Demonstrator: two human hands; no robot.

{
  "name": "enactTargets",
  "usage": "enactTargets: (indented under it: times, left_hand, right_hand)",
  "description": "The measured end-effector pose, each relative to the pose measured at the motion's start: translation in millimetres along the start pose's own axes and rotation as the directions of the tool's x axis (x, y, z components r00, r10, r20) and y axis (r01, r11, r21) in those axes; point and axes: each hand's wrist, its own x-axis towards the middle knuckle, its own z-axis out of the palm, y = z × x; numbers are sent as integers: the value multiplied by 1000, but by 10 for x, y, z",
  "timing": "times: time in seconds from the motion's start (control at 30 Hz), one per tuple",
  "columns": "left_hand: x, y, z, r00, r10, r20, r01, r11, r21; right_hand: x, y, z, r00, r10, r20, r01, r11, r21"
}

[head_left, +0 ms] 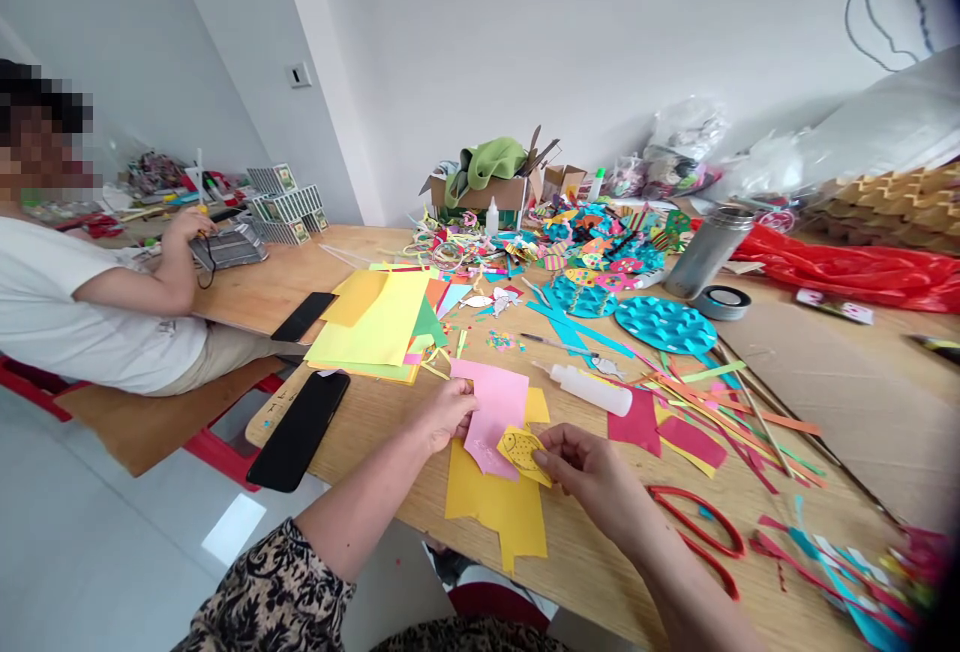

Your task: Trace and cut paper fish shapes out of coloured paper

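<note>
– What is held in the left hand (pixel 448 417)?

– A sheet of pink paper (pixel 501 397) is gripped by its left edge, the fingers closed on it. It is held above the near edge of the table (pixel 592 552).

– And in the right hand (pixel 581 462)?

– A yellow fish piece (pixel 521 452), with a fish drawn on it in dark lines, is pinched between thumb and fingers. The lower part of the pink paper is overlapped by it; whether the two are touching cannot be told.

– What is seen beneath?

– A cut yellow sheet (pixel 495 517) is laid close to the near edge, partly covered by the pink paper.

– What is found around the hands?

– Red-handled scissors (pixel 731 542) are placed by the right forearm, toward the near edge. A white glue bottle (pixel 592 390) is laid on its side, farther in from that edge. A stack of coloured paper (pixel 360 327) is set along the left edge, and a black phone (pixel 300 432) is placed at the near left corner.

– Is anyone else seen?

– A co-worker (pixel 112 297) in a white top is seated beyond the left edge.
</note>
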Motion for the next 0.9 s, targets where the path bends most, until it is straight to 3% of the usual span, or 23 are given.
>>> enactTargets:
  times: [0.3, 0.63, 0.9]
  left_hand:
    - [-49, -81, -11, 997, 80, -7, -80, 980, -183]
    - [57, -146, 30, 948, 293, -126, -318, 898, -303]
    - [60, -163, 25, 945, 308, -115, -328, 874, -358]
  right_hand:
    - [183, -141, -5, 998, -65, -14, 65, 998, -15]
    - [390, -213, -52, 999, 47, -20, -43, 982, 182]
    - [418, -76, 23, 996, 64, -58, -39, 929, 368]
